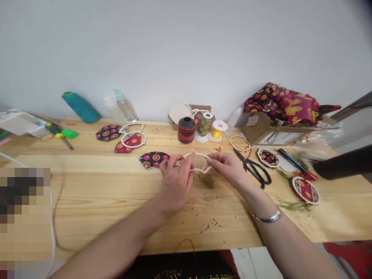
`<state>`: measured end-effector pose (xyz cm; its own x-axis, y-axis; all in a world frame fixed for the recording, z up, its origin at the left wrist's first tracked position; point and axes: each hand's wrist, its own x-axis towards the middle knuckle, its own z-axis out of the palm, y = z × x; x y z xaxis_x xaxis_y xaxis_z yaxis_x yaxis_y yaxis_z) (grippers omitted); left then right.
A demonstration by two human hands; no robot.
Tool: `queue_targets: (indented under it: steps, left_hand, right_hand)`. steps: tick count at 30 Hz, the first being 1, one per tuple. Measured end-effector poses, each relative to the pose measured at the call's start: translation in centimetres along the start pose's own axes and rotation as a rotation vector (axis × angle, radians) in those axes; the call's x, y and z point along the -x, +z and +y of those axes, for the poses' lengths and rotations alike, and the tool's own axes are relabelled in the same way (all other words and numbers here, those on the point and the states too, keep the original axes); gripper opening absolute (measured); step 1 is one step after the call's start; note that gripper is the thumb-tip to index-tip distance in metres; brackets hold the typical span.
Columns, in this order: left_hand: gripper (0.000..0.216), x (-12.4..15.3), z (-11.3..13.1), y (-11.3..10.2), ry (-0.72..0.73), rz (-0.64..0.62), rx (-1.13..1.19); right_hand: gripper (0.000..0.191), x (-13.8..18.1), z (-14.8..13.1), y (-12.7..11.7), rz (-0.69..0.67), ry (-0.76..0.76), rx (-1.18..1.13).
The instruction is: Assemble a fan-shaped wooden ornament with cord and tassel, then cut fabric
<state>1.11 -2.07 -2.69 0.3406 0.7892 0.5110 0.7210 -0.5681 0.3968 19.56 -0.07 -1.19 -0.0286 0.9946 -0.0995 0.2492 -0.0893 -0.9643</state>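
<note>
A pale fan-shaped lattice frame (pixel 205 167) lies low over the table between my hands. My right hand (pixel 228 166) pinches its right end between thumb and fingers. Closed round its left part is my left hand (pixel 178 179), with a ring on one finger. Just left of that hand sits a fan-shaped piece covered in dark patterned fabric (pixel 156 158); I cannot tell whether they touch. A small olive-green tassel (pixel 207 180) with a yellow bit at its top hangs below the frame. Black-handled scissors (pixel 257 170) rest beside my right wrist.
Behind the hands stand a red-and-black thread spool (pixel 186 131), a green spool (pixel 205 126) and a yellow spool (pixel 217 131). A cardboard box (pixel 261 130) holds patterned fabric (pixel 286 102). Finished-looking oval (pixel 305 190) and octagonal ornaments (pixel 267 158) lie right. Fabric pieces (pixel 108 133) lie left.
</note>
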Motion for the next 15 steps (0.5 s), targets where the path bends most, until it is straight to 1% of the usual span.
queue_targets:
  steps: [2,4,6,7,8,9,11,13,15]
  left_hand:
    - [0.048,-0.1,0.1,-0.2,0.021,0.091,0.024]
    - [0.051,-0.2,0.1,-0.5,0.005,0.217,0.105]
    - [0.053,-0.5,0.1,-0.7,-0.098,0.321,0.274]
    - [0.052,-0.6,0.0,-0.7,-0.182,0.339,0.399]
    - [0.049,-0.7,-0.1,-0.8,-0.283,0.327,0.540]
    - [0.046,-0.9,-0.1,-0.8,-0.389,0.285,0.687]
    - [0.038,-1.2,-0.1,-0.8,-0.576,0.137,0.957]
    - [0.035,-1.4,0.1,-0.7,-0.700,0.011,1.139]
    - [0.035,-1.6,0.3,-0.7,-0.759,-0.027,1.238]
  right_hand:
    - [0.028,0.0,-0.1,0.0,0.031,0.046,-0.153]
    - [0.030,0.0,-0.4,-0.2,0.097,0.038,-0.248]
    - [0.031,0.1,-0.7,-0.4,0.171,0.002,-0.310]
    - [0.030,0.1,-0.8,-0.5,0.197,-0.015,-0.334]
    - [0.030,0.1,-0.9,-0.6,0.216,-0.027,-0.356]
    - [0.030,0.1,-0.9,-0.6,0.225,-0.034,-0.377]
    - [0.029,0.1,-0.9,-0.4,0.227,-0.042,-0.411]
    - [0.028,0.2,-0.7,-0.2,0.221,-0.054,-0.430]
    - [0.027,0.3,-0.6,0.2,0.217,-0.062,-0.435]
